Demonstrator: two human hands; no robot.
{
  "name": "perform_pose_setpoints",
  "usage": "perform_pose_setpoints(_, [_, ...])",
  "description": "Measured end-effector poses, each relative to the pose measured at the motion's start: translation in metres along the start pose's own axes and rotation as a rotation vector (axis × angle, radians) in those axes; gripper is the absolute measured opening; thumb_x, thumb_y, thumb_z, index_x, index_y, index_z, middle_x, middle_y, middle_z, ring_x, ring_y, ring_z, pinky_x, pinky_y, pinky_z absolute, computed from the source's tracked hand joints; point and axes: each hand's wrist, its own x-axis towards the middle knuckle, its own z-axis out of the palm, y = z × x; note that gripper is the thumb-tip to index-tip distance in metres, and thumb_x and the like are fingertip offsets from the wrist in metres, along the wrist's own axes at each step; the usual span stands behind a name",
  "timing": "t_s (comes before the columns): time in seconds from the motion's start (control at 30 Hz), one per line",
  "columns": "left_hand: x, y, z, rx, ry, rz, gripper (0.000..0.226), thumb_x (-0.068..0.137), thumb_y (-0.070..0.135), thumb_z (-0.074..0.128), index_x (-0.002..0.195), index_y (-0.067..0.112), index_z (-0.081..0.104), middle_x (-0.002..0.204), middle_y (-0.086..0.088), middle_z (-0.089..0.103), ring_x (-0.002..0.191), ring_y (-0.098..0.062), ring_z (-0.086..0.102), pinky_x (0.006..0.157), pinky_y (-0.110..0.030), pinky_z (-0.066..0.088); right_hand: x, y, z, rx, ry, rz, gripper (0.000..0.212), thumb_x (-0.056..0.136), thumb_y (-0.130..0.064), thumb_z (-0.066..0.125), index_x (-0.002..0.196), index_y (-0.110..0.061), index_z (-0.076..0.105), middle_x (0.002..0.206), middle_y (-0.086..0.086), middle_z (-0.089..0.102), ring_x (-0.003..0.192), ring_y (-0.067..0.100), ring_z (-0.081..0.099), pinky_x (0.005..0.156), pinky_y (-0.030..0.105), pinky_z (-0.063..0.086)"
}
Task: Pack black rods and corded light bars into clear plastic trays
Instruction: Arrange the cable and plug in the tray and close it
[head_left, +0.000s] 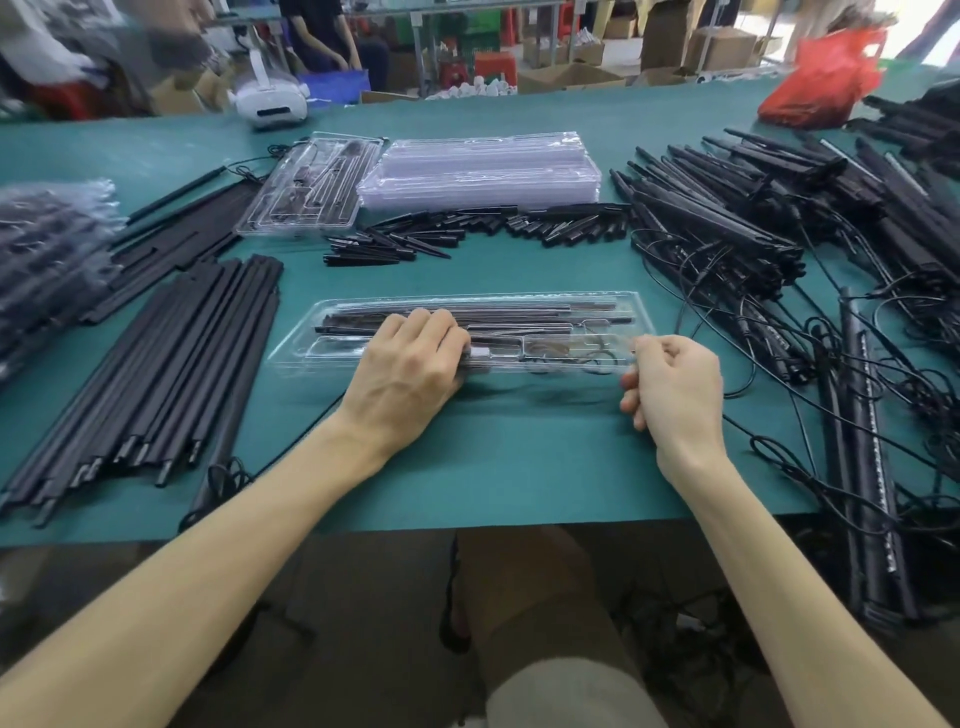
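A clear plastic tray (597, 304) lies in front of me on the green table, with black rods and a coiled cord inside. My left hand (410, 364) rests on the tray's left half, fingers curled over its contents and near edge. My right hand (675, 382) pinches the tray's right near corner with curled fingers. Loose black rods (171, 364) lie in a row to the left. A tangled heap of corded light bars (753, 228) fills the right side.
A stack of clear trays (483, 171) and one filled tray (306, 192) sit at the back centre. Short black pieces (467, 231) lie before them. Bagged parts (47, 260) are far left, a red bag (826, 78) far right, a white headset (267, 101) behind.
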Motion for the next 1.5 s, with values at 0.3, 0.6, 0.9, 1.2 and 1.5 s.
perform_pose_setpoints(0.3, [0.008, -0.007, 0.004, -0.008, 0.074, 0.065, 0.008, 0.085, 0.007, 0.062, 0.090, 0.004, 0.068, 0.089, -0.011, 0.068, 0.077, -0.032, 0.062, 0.067, -0.042, 0.051, -0.016, -0.011, 0.010, -0.587, 0.234, -0.489, 0.041, 0.103, -0.037, 0.051, 0.131, -0.006, 0.056, 0.130, 0.013, 0.043, 0.122, 0.026, 0.036, 0.101, 0.039, 0.029])
perform_pose_setpoints(0.6, [0.018, -0.009, -0.006, 0.036, 0.079, 0.100, 0.014, 0.092, 0.010, 0.057, 0.086, 0.006, 0.069, 0.085, -0.010, 0.068, 0.072, -0.031, 0.063, 0.064, -0.044, 0.051, -0.035, -0.028, 0.059, -1.061, 0.023, -1.072, 0.034, 0.075, 0.008, 0.054, 0.099, -0.016, 0.060, 0.102, 0.003, 0.058, 0.104, 0.027, 0.056, 0.101, 0.041, 0.029])
perform_pose_setpoints(0.9, [0.008, -0.010, 0.001, 0.012, 0.111, 0.118, 0.016, 0.098, 0.013, 0.057, 0.092, 0.006, 0.070, 0.088, -0.010, 0.067, 0.075, -0.031, 0.063, 0.067, -0.044, 0.052, -0.011, -0.029, 0.081, -0.913, -0.008, -1.256, 0.019, 0.076, 0.009, 0.066, 0.074, -0.009, 0.060, 0.077, 0.010, 0.058, 0.071, 0.031, 0.058, 0.062, 0.039, 0.048])
perform_pose_setpoints(1.2, [0.006, -0.015, 0.008, -0.018, 0.181, 0.083, 0.032, 0.102, 0.015, 0.041, 0.091, 0.008, 0.070, 0.088, -0.008, 0.068, 0.077, -0.032, 0.063, 0.068, -0.044, 0.053, 0.005, -0.024, 0.080, -0.861, -0.023, -1.406, 0.019, 0.085, 0.003, 0.067, 0.073, -0.010, 0.060, 0.078, 0.008, 0.058, 0.070, 0.028, 0.057, 0.063, 0.039, 0.047])
perform_pose_setpoints(1.5, [0.018, -0.018, 0.016, -0.039, 0.235, 0.127, 0.016, 0.096, 0.014, 0.055, 0.096, 0.010, 0.071, 0.091, -0.004, 0.071, 0.080, -0.028, 0.066, 0.070, -0.040, 0.053, 0.021, -0.018, 0.072, -0.834, 0.036, -1.452, 0.012, 0.093, -0.004, 0.063, 0.083, -0.010, 0.067, 0.082, 0.007, 0.061, 0.071, 0.027, 0.056, 0.064, 0.037, 0.045])
